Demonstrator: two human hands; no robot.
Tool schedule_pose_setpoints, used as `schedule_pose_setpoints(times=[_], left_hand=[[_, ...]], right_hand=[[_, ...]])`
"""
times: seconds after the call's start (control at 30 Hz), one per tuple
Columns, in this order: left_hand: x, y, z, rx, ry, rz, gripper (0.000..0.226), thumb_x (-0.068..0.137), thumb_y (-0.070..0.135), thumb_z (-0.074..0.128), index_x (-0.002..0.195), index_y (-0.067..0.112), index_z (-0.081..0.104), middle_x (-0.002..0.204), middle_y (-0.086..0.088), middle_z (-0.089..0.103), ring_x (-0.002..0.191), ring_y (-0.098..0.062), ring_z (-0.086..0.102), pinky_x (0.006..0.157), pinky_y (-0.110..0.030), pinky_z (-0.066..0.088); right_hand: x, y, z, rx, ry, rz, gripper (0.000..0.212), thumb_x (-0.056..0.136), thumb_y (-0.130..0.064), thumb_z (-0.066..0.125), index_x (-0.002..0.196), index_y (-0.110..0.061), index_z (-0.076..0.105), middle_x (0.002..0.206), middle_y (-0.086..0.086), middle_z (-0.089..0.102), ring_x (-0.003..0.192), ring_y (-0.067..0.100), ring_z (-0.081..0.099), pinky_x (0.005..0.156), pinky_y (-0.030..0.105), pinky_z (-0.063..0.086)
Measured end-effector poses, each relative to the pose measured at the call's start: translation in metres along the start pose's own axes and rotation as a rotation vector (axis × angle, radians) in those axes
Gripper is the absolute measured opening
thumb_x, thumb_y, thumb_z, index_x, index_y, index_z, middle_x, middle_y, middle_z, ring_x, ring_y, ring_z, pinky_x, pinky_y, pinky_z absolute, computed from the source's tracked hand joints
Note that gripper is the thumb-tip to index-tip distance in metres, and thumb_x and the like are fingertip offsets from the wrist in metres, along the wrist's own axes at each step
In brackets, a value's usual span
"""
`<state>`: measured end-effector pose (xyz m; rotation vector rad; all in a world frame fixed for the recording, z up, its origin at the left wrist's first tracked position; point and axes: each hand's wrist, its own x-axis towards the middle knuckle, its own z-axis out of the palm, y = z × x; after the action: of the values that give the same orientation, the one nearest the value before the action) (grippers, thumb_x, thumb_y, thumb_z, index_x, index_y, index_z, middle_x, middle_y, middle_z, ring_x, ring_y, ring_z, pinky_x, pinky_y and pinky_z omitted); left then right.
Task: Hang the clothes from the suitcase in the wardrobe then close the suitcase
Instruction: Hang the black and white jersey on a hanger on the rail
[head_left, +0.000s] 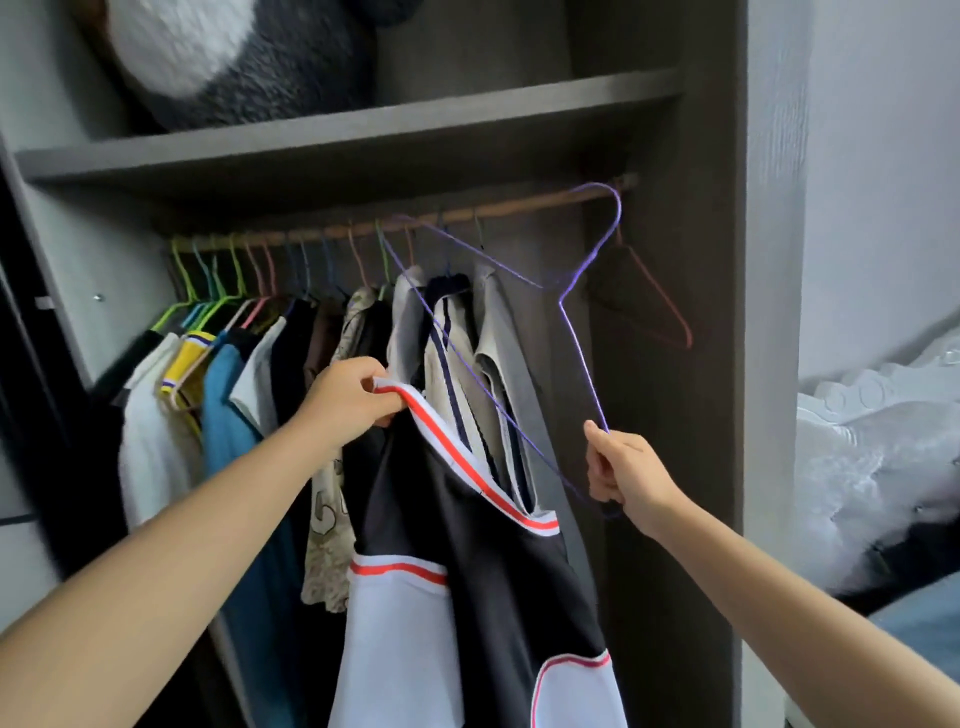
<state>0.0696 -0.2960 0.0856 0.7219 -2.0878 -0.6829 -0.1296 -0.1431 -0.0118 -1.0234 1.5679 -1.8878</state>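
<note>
My left hand grips the red-and-white striped collar of a black and white shirt, which hangs down in front of the wardrobe. In my right hand I pinch the lower corner of a purple wire hanger, tilted so its hook reaches up by the wooden rail. The hanger is outside the shirt, just to its right. No suitcase is in view.
Several garments on coloured hangers fill the rail's left and middle. An empty pink hanger hangs at the far right. A shelf above holds a black-and-white plush. White bedding lies at right.
</note>
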Motion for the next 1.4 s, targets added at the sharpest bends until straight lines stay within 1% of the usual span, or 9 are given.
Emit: schedule_pose_setpoints(times=[0.2, 0.27, 0.37, 0.47, 0.57, 0.67, 1.0, 1.2, 1.4], left_hand=[[-0.027, 0.009, -0.027, 0.043, 0.007, -0.043, 0.029, 0.076, -0.007, 0.061, 0.057, 0.012, 0.05, 0.056, -0.004, 0.052, 0.057, -0.018, 0.052, 0.076, -0.043, 0.052], [-0.039, 0.014, -0.031, 0.08, -0.003, -0.037, 0.03, 0.076, -0.009, 0.061, 0.057, 0.012, 0.049, 0.053, -0.001, 0.051, 0.053, -0.014, 0.051, 0.07, -0.038, 0.051], [-0.057, 0.022, -0.041, 0.161, -0.011, -0.045, 0.031, 0.076, -0.009, 0.062, 0.059, 0.012, 0.048, 0.056, -0.003, 0.05, 0.046, -0.006, 0.051, 0.056, -0.023, 0.046], [-0.082, 0.032, -0.046, 0.23, -0.019, -0.068, 0.029, 0.076, -0.007, 0.063, 0.061, 0.012, 0.049, 0.059, -0.002, 0.049, 0.052, -0.009, 0.048, 0.055, -0.02, 0.04], [-0.107, 0.041, -0.051, 0.253, -0.073, -0.083, 0.026, 0.073, -0.001, 0.067, 0.061, 0.012, 0.049, 0.062, -0.003, 0.047, 0.06, -0.014, 0.042, 0.059, -0.025, 0.034], [-0.137, 0.054, -0.049, 0.273, -0.114, -0.111, 0.021, 0.065, 0.004, 0.068, 0.062, 0.013, 0.05, 0.063, -0.003, 0.048, 0.065, -0.016, 0.042, 0.062, -0.028, 0.034], [-0.223, 0.105, -0.01, 0.319, -0.341, -0.132, 0.027, 0.069, 0.003, 0.072, 0.062, 0.021, 0.052, 0.068, 0.0, 0.053, 0.064, -0.008, 0.048, 0.065, -0.024, 0.041], [-0.25, 0.133, 0.016, 0.348, -0.37, -0.095, 0.028, 0.079, 0.004, 0.063, 0.069, 0.025, 0.046, 0.073, 0.002, 0.05, 0.065, -0.011, 0.044, 0.067, -0.028, 0.039], [-0.265, 0.158, 0.013, 0.93, -0.138, -0.008, 0.014, 0.094, 0.029, 0.044, 0.094, 0.018, 0.036, 0.075, 0.006, 0.041, 0.074, -0.018, 0.044, 0.062, -0.029, 0.034]], right_hand=[[0.007, 0.003, 0.022, 0.09, -0.095, 0.068, 0.035, 0.091, -0.003, 0.05, 0.057, -0.011, 0.04, 0.037, -0.007, 0.039, 0.036, 0.008, 0.036, 0.037, 0.015, 0.033], [0.012, -0.008, 0.036, 0.154, 0.014, 0.045, 0.034, 0.092, -0.012, 0.052, 0.063, -0.015, 0.035, 0.042, -0.005, 0.032, 0.037, 0.009, 0.028, 0.036, 0.018, 0.026], [0.011, -0.02, 0.042, -0.245, 0.07, -0.092, 0.037, 0.095, -0.036, 0.043, 0.07, -0.009, 0.036, 0.058, 0.004, 0.03, 0.049, 0.014, 0.028, 0.051, 0.026, 0.025], [-0.014, -0.031, 0.018, -0.386, 0.051, -0.315, 0.039, 0.097, -0.024, 0.042, 0.083, 0.012, 0.051, 0.069, 0.008, 0.041, 0.067, 0.015, 0.037, 0.058, 0.026, 0.029], [-0.047, -0.053, -0.015, -0.234, -0.12, -0.427, 0.015, 0.089, -0.01, 0.05, 0.076, -0.006, 0.059, 0.05, -0.012, 0.048, 0.051, -0.003, 0.041, 0.047, 0.008, 0.03], [-0.074, -0.071, -0.046, -0.133, -0.335, -0.287, 0.024, 0.085, 0.003, 0.046, 0.069, -0.007, 0.059, 0.033, -0.007, 0.036, 0.032, 0.002, 0.029, 0.036, 0.009, 0.021], [-0.143, -0.085, -0.052, -0.45, -0.673, -0.203, 0.035, 0.086, 0.007, 0.042, 0.062, -0.011, 0.06, 0.035, -0.009, 0.038, 0.033, 0.002, 0.03, 0.038, 0.01, 0.025], [-0.172, -0.083, -0.014, -0.291, -0.476, -0.229, 0.024, 0.084, 0.002, 0.045, 0.064, -0.012, 0.041, 0.045, -0.007, 0.04, 0.031, 0.002, 0.034, 0.044, 0.018, 0.026], [-0.187, -0.087, -0.009, 0.092, -0.34, -0.086, 0.027, 0.085, -0.002, 0.039, 0.063, -0.014, 0.029, 0.039, -0.003, 0.031, 0.043, 0.014, 0.026, 0.042, 0.017, 0.019]])
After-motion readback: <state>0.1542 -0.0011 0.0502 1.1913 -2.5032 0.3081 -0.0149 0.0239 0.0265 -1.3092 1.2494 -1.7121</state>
